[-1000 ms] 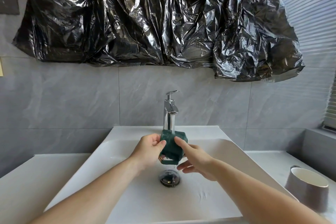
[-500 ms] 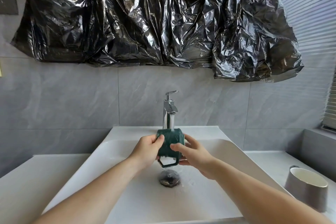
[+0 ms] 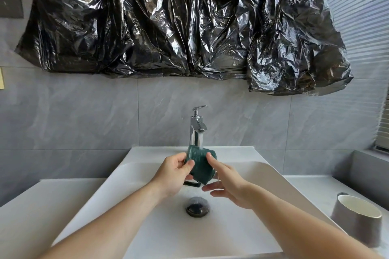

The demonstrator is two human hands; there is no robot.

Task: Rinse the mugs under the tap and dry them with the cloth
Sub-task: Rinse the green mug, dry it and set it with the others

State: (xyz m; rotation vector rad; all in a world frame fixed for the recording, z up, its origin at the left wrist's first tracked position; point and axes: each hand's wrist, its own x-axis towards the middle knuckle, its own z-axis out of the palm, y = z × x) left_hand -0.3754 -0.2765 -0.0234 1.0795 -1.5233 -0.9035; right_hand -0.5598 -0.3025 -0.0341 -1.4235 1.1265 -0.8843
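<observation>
1. A green mug [image 3: 201, 167] is held over the middle of the white sink [image 3: 109, 191], just under the spout of the chrome tap [image 3: 197, 127].
2. A thin stream of water runs from the tap onto the upturned base of the mug.
3. The mug is tilted, mouth down and toward the person, with its handle [image 3: 191, 184] hanging at the lower edge.
4. The left hand [image 3: 173, 171] grips the mug's left side, thumb on the near face and fingers curled round behind it.
5. The right hand [image 3: 228, 185] lies against the mug's right side with its fingers straight and spread; one fingertip touches the upper wall, and the thumb reaches below the mug without clasping it.
6. Below the hands sits the round dark drain [image 3: 197, 209], wet and partly blurred by water.
7. A grey mug [image 3: 355, 224] with a white inside stands on the worktop [image 3: 311, 187] to the right of the sink, well apart from the hands, tilted in the wide-angle view.
8. Crumpled black plastic sheeting [image 3: 179, 21] hangs across the grey tiled wall above the tap.
9. A dark switch plate [image 3: 10, 2] sits on the wall at the far left, beside the sheeting.
10. Both forearms are bare.
</observation>
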